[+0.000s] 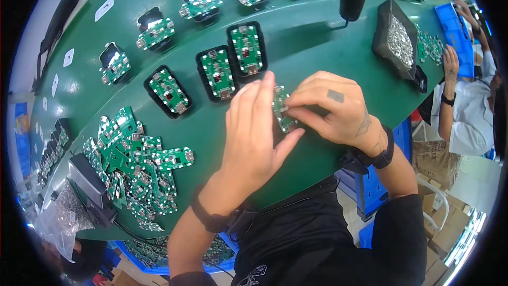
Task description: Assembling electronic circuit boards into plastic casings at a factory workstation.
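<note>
Leftmost, by the near left corner of the green worktop (206, 135), a clear bag (59, 235) of bright pieces (71, 209) is lying beside a dark device (91, 181), and a heap of loose boards (140, 167) is sprawling to its right. Further in, three black shells (157, 101) are each framing a fitted board (217, 71), while a row of propped boards (202, 4) is lining the far edge. Right of the shells, toward the middle of the near edge, two hands are handling a single board (281, 111); the step in hand seems to be working on some small detail of it, and the next move is probably calling for steadiness from the left and a fine touch from the right. The left hand (246, 130) is bracing the board's left side, four fingers pressed together, the thumb spreading away toward its lower end. The board is tilting between the hands. The right hand (333, 103) is pinching its right side between thumb and forefinger; whether a tiny part is also sitting there, I cannot tell. Toward the right edge, a dark tray (382, 37) is holding metal parts (399, 42), and a co-worker's hand (451, 62) is reaching beside a blue bin (456, 37).
</note>
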Action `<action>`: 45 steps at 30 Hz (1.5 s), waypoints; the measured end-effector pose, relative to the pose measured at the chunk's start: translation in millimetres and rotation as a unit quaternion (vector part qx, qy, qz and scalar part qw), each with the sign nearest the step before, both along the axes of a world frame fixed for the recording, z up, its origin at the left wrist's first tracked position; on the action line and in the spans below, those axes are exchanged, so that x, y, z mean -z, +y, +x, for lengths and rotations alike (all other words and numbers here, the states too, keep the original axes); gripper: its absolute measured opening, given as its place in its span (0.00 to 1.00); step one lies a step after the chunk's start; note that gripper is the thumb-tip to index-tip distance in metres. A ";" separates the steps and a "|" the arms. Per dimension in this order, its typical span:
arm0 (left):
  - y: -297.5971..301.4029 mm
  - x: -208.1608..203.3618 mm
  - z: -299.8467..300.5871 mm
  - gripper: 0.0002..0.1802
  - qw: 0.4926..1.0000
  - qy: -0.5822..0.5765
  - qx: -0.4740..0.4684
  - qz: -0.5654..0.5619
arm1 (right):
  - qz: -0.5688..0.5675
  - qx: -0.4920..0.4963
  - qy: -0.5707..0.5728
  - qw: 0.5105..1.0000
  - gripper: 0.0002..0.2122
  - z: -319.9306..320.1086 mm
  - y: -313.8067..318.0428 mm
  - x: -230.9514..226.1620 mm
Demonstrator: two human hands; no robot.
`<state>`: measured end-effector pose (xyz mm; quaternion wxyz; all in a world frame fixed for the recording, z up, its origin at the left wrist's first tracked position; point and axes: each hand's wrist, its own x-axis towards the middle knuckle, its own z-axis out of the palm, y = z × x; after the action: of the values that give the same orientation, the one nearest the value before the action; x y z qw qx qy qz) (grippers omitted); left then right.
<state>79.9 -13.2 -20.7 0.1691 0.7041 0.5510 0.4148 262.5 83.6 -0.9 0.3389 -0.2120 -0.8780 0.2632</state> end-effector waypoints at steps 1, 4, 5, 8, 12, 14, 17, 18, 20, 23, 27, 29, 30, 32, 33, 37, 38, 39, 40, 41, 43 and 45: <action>-0.4 1.1 0.5 0.53 1.000 -0.001 0.010 -0.011 | -0.005 0.009 -0.004 1.000 0.12 1.1 -1.4 -0.1; -1.7 -0.8 0.8 0.51 1.000 -0.004 0.009 -0.014 | 0.002 0.013 -0.009 1.000 0.11 0.0 -0.7 -0.3; -1.8 -1.7 1.5 0.50 1.000 -0.004 0.006 -0.005 | 0.000 0.011 -0.010 1.000 0.11 -0.6 -1.0 -0.2; -0.8 -0.2 2.6 0.48 1.000 -0.006 0.003 0.005 | 0.007 0.021 -0.015 1.000 0.11 -0.4 0.2 1.4; 1.9 -0.5 3.5 0.46 1.000 -0.008 -0.004 0.013 | -0.017 0.033 0.004 0.999 0.10 -2.8 -3.4 4.8; 2.7 -0.3 3.3 0.46 1.000 -0.006 -0.004 0.010 | -0.026 0.041 0.010 0.999 0.11 -2.3 -9.9 5.1; 2.1 -0.1 3.3 0.46 1.000 0.004 -0.013 0.013 | -0.031 0.085 0.025 0.996 0.11 -6.7 -16.0 6.9; 1.9 0.8 2.9 0.46 1.000 0.011 -0.018 0.015 | -0.020 0.095 0.034 0.995 0.12 -8.7 -17.8 8.9; 1.0 -0.1 6.2 0.47 1.000 0.011 -0.018 0.017 | -0.039 0.124 0.040 0.991 0.13 -6.9 -28.7 8.0; 3.6 -1.5 5.4 0.48 1.000 0.000 -0.018 0.023 | 0.029 0.135 0.033 0.990 0.13 -11.5 -29.9 4.5; -0.6 0.7 3.9 0.51 1.000 -0.016 -0.014 0.023 | 0.083 0.165 0.013 0.983 0.13 -14.3 -38.1 1.0; 0.8 -1.8 7.4 0.50 1.000 -0.024 -0.001 0.011 | 0.092 0.181 -0.003 0.979 0.13 -12.7 -42.9 -2.0; -0.1 1.1 7.0 0.48 1.000 -0.020 -0.003 0.009 | 0.095 0.196 -0.014 0.976 0.14 -12.0 -45.2 -2.7; 1.4 4.7 7.9 0.46 1.000 0.000 -0.005 0.006 | 0.096 0.204 -0.020 0.974 0.14 -10.6 -48.4 1.6; -2.6 1.1 3.0 0.45 1.000 0.015 -0.015 0.004 | 0.085 0.204 -0.017 0.975 0.14 -17.0 -51.4 -0.5; -6.7 2.0 0.6 0.44 0.999 -0.005 -0.034 -0.002 | 0.044 0.222 -0.014 0.974 0.13 -25.3 -58.2 -0.7; -6.8 4.3 1.3 0.43 0.999 -0.017 -0.035 -0.003 | 0.040 0.219 0.004 0.975 0.14 -26.4 -57.4 3.4; -6.7 4.8 1.8 0.43 0.999 -0.027 -0.034 -0.005 | 0.035 0.217 0.023 0.975 0.15 -26.2 -57.4 5.2; -8.7 6.1 -0.8 0.44 0.999 -0.020 -0.033 -0.006 | 0.006 0.215 0.017 0.976 0.15 -26.8 -60.3 6.7; -6.9 5.6 1.4 0.44 0.999 -0.029 -0.025 -0.001 | 0.013 0.223 0.010 0.975 0.15 -23.1 -59.0 6.3; -5.5 5.0 3.2 0.44 0.999 -0.037 -0.019 0.000 | -0.018 0.196 0.007 0.981 0.15 -18.1 -56.4 7.2; -6.4 5.0 1.9 0.44 0.999 -0.036 -0.018 0.000 | -0.052 0.184 0.003 0.982 0.13 -15.0 -55.9 6.8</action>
<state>81.8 -19.5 -25.7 0.1807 0.6786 0.5574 0.4428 247.6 27.7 -7.7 0.3726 -0.3863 -0.8082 0.2425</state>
